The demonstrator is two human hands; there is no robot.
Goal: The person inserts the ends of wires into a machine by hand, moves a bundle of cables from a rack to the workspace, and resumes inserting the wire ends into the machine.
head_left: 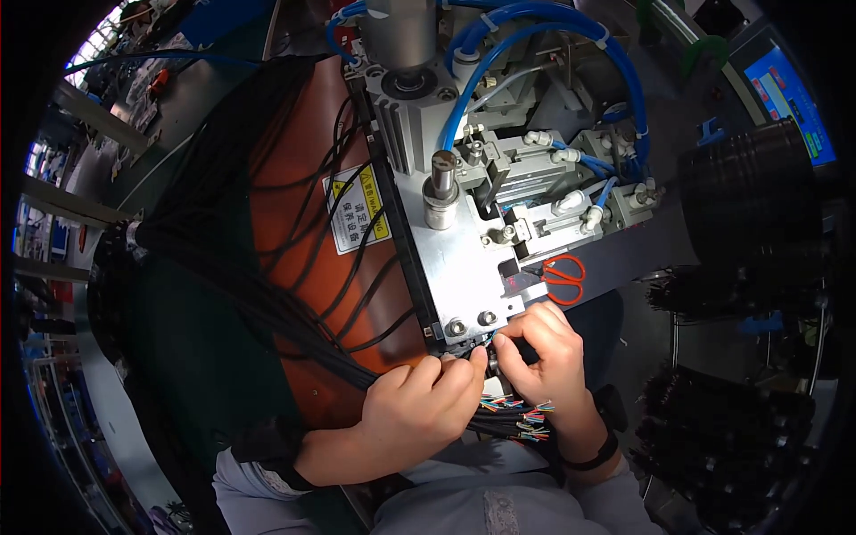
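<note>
In the head view, both hands meet just below the centre of the frame, at the lower edge of a metal machine [464, 259]. The left hand [419, 406] comes up from the lower middle, its grip pinched together on a black cable [357, 373] at the end of a bundle of cables [223, 223] that sweeps down from the upper left. The right hand [548, 352] sits just right of it, fingers curled and closed on the cable's end beside the machine's front plate; thumb and forefinger tips of the two hands almost touch. Below the hands, stripped wires [517, 415] with red, green and blue cores fan out toward the lower middle, lying against the right wrist, which wears a black band [599, 455]. The bundle drapes over a brown panel [294, 178] bearing a yellow warning label [357, 207]. On the machine, blue hoses [544, 27] loop across the top of the frame above a silver cylinder [441, 192]. Red scissors [563, 278] lie just above the right hand. Black coils [740, 214] fill the right side, and a blue screen [789, 98] shows in the upper right.
</note>
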